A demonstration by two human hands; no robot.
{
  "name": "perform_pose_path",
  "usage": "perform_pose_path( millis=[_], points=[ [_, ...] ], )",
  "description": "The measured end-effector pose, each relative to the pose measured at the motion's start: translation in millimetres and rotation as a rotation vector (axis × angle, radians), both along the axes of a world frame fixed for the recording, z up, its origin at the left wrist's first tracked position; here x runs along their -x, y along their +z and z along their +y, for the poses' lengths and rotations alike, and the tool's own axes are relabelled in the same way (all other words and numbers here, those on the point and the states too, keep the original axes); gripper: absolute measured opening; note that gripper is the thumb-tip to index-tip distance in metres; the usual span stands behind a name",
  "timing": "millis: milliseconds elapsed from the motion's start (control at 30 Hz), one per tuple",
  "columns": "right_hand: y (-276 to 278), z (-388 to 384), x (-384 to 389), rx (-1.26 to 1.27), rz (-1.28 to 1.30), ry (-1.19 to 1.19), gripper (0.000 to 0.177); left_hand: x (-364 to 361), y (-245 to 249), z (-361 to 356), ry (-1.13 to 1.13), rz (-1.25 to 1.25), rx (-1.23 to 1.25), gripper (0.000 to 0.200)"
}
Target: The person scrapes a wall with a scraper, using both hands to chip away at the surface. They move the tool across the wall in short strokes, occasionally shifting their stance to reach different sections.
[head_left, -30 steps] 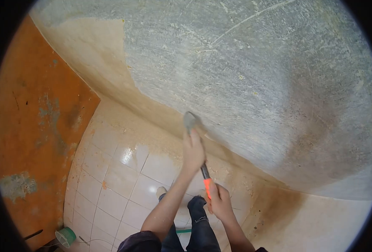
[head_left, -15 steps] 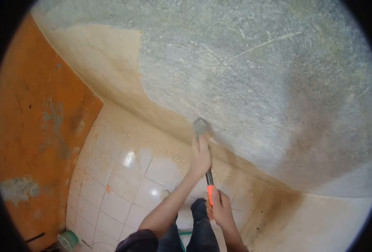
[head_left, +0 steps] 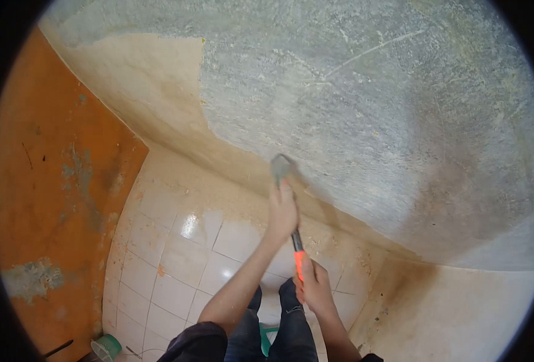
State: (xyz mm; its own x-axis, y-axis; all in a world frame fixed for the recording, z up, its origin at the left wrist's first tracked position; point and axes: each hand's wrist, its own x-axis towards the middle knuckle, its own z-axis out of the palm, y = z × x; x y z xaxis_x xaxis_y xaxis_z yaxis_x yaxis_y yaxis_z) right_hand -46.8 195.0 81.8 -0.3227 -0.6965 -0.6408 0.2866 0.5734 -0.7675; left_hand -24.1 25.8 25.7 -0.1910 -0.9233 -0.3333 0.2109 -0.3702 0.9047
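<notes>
A long-handled scraper [head_left: 297, 243] with a dark shaft and an orange grip slants up towards the wall. My left hand [head_left: 284, 211] is closed around the shaft just below the grey blade [head_left: 281, 166]. Lower down, my right hand [head_left: 316, 288] wraps around the orange grip. The blade is at the ragged border between the rough grey wall [head_left: 363, 133] and a smooth cream strip [head_left: 230, 160] along its bottom; whether its edge touches is hard to make out. The shaft is partly hidden by my fingers.
An orange wall [head_left: 56, 181] with grey worn patches stands at the left. White floor tiles [head_left: 173, 265] carry dust and crumbs along the wall. A green and white container [head_left: 106, 346] lies at lower left. Something green [head_left: 267, 338] shows between my legs.
Both hands and the scraper have shifted slightly up and left, the blade moving along the cream border. The view has tilted a little. Both hands keep their hold.
</notes>
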Motion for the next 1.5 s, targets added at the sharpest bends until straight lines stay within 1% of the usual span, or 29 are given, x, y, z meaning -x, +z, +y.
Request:
perform_pose_path(
  millis=[67, 100, 133, 200, 300, 333, 367, 467, 567, 667, 733, 767, 800, 833, 867, 900, 933, 967, 1000, 1033, 1067, 1133, 1200, 1267, 1333, 1367, 1400, 1467, 1500],
  points=[
    [5, -3, 1, 0.012, -0.008, -0.029, 0.048, 2, -8, -8, 0.018, -0.01, 0.049, 0.035],
    [4, -13, 6, 0.02, 0.026, 0.037, 0.048, 5, -12, -4, 0.03, -0.014, 0.079, 0.035],
    [1, -22, 12, 0.032, 0.065, 0.103, 0.048, 1, -12, -8, 0.026, -0.004, 0.07, 0.035],
    [-8, -33, 9, 0.032, 0.077, 0.112, 0.047, -20, -11, -32, 0.051, 0.089, -0.042, 0.035],
    [0, -18, -8, 0.011, 0.003, 0.009, 0.044, -12, -7, -15, 0.034, 0.046, -0.022, 0.037],
    [4, -16, -8, 0.013, 0.001, 0.015, 0.044, -9, 5, -13, 0.011, 0.014, 0.006, 0.037],
    [7, -15, -5, 0.014, -0.001, 0.007, 0.043, -10, 16, -9, -0.052, 0.104, -0.058, 0.036],
    [3, -22, -4, -0.011, 0.045, 0.019, 0.043, -13, -8, -22, 0.018, 0.088, -0.002, 0.035],
    [-2, -20, -3, -0.009, 0.056, 0.037, 0.043, -20, -2, -22, -0.022, 0.111, -0.047, 0.035],
    [6, -13, -2, 0.016, 0.032, -0.002, 0.044, -2, 16, -1, -0.032, 0.098, -0.062, 0.035],
    [15, -10, 8, -0.077, 0.021, -0.019, 0.044, 3, 0, -2, -0.014, 0.117, -0.074, 0.035],
    [2, -19, 6, -0.004, 0.156, 0.069, 0.044, -6, -14, -18, 0.028, 0.119, -0.065, 0.035],
    [0, -29, 0, -0.005, 0.153, 0.067, 0.044, -19, -21, -31, 0.059, 0.108, -0.054, 0.036],
    [-1, -40, -6, -0.009, 0.119, 0.085, 0.044, -28, -21, -42, 0.101, 0.157, -0.076, 0.035],
    [-4, -48, -10, -0.006, 0.084, 0.107, 0.043, -29, -19, -41, 0.101, 0.146, -0.066, 0.035],
    [-22, -36, -11, 0.086, 0.165, 0.11, 0.042, -28, -14, -40, 0.075, 0.087, -0.06, 0.035],
    [-14, -28, -13, 0.091, 0.157, 0.11, 0.042, -26, -8, -33, 0.046, 0.029, -0.064, 0.035],
    [1, -17, -12, 0.031, 0.097, 0.046, 0.042, -20, -2, -19, -0.014, 0.048, -0.092, 0.035],
    [14, -13, -12, -0.032, 0.042, -0.01, 0.043, -20, 1, -19, -0.007, 0.048, -0.097, 0.035],
    [23, -18, -11, -0.051, 0.056, -0.006, 0.043, -19, 3, -18, 0.009, 0.067, -0.089, 0.035],
    [13, -24, -12, -0.058, 0.062, -0.004, 0.043, -17, 5, -18, 0.021, 0.086, -0.08, 0.035],
    [-16, -33, -20, 0.05, 0.135, 0.055, 0.044, -26, -5, -28, 0.04, 0.078, -0.101, 0.034],
    [-13, -27, -28, 0.019, 0.071, 0.037, 0.043, -34, -14, -32, -0.03, 0.119, -0.065, 0.034],
    [4, -16, -25, -0.003, 0.057, -0.05, 0.043, -22, -3, -22, -0.027, 0.071, -0.055, 0.035],
    [10, -16, -23, -0.04, 0.043, -0.063, 0.043, -17, 16, -12, -0.053, 0.107, -0.074, 0.031],
    [4, -28, -19, -0.032, 0.088, -0.014, 0.044, -17, -29, -24, 0.015, 0.014, 0.112, 0.032],
    [-4, -40, -15, -0.015, 0.135, 0.034, 0.044, -25, -27, -35, 0.01, 0.022, 0.113, 0.032],
    [-20, -46, -21, 0.012, 0.101, 0.052, 0.045, -45, -15, -53, 0.053, 0.171, -0.032, 0.033],
    [-24, -38, -26, 0.037, 0.135, 0.028, 0.045, -45, -12, -51, 0.034, 0.079, -0.055, 0.035]
  ],
)
